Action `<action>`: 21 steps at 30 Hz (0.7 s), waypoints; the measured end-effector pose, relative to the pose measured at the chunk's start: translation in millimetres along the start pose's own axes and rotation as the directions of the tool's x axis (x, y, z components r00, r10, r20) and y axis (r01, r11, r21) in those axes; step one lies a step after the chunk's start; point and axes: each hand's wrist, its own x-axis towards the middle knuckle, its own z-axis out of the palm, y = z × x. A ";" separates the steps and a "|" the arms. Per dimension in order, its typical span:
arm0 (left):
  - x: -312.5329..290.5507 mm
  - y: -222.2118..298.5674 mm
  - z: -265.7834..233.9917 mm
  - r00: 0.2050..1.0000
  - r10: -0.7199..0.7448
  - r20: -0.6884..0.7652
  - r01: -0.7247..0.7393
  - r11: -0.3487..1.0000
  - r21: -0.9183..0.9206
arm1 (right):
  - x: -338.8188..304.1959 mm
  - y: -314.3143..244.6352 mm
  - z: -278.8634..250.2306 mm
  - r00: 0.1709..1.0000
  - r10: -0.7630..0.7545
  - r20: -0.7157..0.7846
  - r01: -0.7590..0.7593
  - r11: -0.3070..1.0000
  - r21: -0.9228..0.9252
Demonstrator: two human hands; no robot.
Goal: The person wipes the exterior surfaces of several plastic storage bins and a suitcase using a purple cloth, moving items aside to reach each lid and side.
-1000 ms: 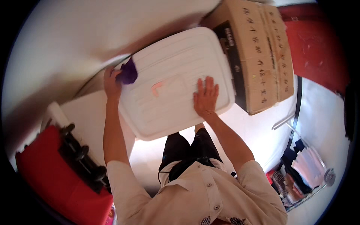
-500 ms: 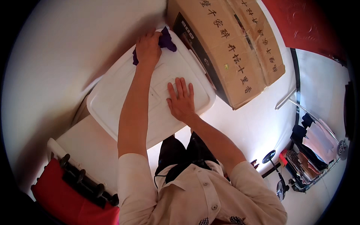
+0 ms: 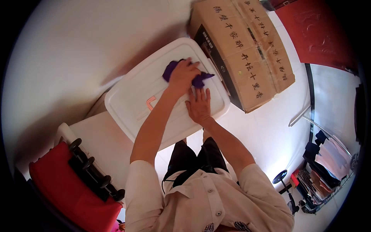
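Observation:
A crumpled purple cloth [image 3: 199,80] lies on the white plastic lid [image 3: 129,87] of a storage bin. My left hand [image 3: 184,75] presses down on the cloth, its fingers over the fabric, toward the far part of the lid. Just nearer to me, my right hand [image 3: 199,106] rests flat on the lid with its fingers spread and nothing held; its fingertips come close to the cloth. An orange-tinted, bracket-shaped mark [image 3: 150,103] shows on the lid beside my left forearm.
A large cardboard box [image 3: 247,58] stands against the lid's right side, and a wall [image 3: 77,46] runs along the left. At lower left are a red item [image 3: 73,189] and a black rack with round knobs [image 3: 89,166]. A clothes rack [image 3: 328,154] stands far right.
My left hand has drawn the purple cloth from the lid's far corner toward me and to the right, closer to my right hand. My right hand still lies flat. The view has shifted slightly.

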 end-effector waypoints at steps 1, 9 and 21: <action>-10.6 -3.3 -6.4 0.990 -0.143 -0.008 0.139 0.975 -0.175 | -0.9 -0.9 -2.2 0.999 -0.011 -0.036 0.013 0.998 0.064; -70.1 46.0 -43.7 0.784 -0.580 0.223 -0.208 -0.583 -0.785 | 5.2 7.0 -71.1 0.978 0.208 -0.011 -0.031 0.200 0.979; -137.3 49.7 -11.2 0.651 -0.698 -0.298 0.548 0.704 -0.451 | 72.4 -24.3 -117.4 0.939 -0.115 -0.323 0.327 0.583 0.744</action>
